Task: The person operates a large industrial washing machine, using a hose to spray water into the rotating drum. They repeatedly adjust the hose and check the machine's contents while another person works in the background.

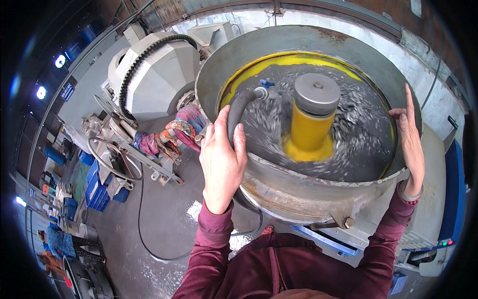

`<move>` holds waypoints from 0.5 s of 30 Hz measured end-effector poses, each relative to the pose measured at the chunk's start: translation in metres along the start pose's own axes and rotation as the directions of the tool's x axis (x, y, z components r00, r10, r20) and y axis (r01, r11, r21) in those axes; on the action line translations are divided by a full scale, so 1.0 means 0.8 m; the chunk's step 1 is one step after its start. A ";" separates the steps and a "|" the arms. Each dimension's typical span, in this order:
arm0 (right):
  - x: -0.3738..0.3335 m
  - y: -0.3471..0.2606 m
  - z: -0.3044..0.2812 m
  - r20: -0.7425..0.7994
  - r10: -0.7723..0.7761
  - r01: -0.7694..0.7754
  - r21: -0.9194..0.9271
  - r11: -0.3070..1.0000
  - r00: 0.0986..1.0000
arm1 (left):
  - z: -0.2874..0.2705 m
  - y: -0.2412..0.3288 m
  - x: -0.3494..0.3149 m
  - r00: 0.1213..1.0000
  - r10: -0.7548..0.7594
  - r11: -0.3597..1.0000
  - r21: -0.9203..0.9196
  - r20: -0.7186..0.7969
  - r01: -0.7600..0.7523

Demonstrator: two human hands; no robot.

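Observation:
A big round vibratory finishing bowl [294, 182] stands before me, grey outside, with a worn yellow lining. Many small shiny metal pieces [366, 134] churn in it, blurred, around a yellow centre post [309, 132] with a grey cap. My left hand [221, 159] is at the near-left rim, its thumb and fingers on either side of a thick black hose [240, 110]. The hose bends over the rim and ends in a fitting with a blue valve handle [267, 83] above the pieces. My right hand [411, 142] grips the right rim, one finger stretched along it, others bent inward.
Left of the bowl stands a faceted white tumbling drum [159, 74]. Colourful cloth [177, 132] is wrapped on a frame below it. A black cable [142, 226] loops across the floor. Blue crates [97, 187] and another person [64, 241] are at far left.

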State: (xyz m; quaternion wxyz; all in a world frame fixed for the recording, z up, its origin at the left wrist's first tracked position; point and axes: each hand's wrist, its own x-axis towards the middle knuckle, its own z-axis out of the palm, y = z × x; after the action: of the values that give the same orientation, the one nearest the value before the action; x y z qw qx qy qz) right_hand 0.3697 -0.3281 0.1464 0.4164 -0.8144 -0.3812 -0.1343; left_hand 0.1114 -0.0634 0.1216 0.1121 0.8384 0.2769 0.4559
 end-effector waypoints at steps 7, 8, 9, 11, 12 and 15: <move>0.000 -0.001 0.005 -0.009 -0.031 0.031 0.042 0.999 0.999 | 0.003 -0.006 -0.001 1.000 0.013 0.999 0.034 -0.025 -0.012; 0.000 -0.004 0.008 0.000 -0.039 0.039 0.064 0.997 0.999 | 0.000 -0.007 -0.003 1.000 0.006 0.998 0.067 -0.016 -0.005; 0.001 -0.006 0.011 0.016 -0.053 0.052 0.089 0.995 0.998 | -0.001 -0.011 -0.005 0.996 0.055 0.993 0.104 -0.065 -0.048; 0.001 0.002 0.003 0.024 -0.098 0.096 0.065 0.993 0.995 | -0.009 0.001 -0.002 0.999 -0.040 0.995 0.091 -0.001 0.040; 0.000 0.009 0.005 -0.010 -0.098 0.099 0.048 0.994 0.995 | -0.009 0.001 -0.003 0.999 -0.038 0.998 0.059 -0.005 0.039; 0.004 0.038 -0.002 0.064 -0.102 0.095 0.098 0.991 0.993 | -0.008 0.003 -0.006 0.999 -0.044 0.998 0.052 -0.012 0.045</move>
State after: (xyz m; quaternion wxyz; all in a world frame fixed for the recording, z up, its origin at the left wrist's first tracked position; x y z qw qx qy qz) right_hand 0.3941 -0.3385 0.1314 0.4339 -0.7781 -0.4411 -0.1083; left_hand 0.1047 -0.0681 0.1229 0.0990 0.8320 0.3080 0.4506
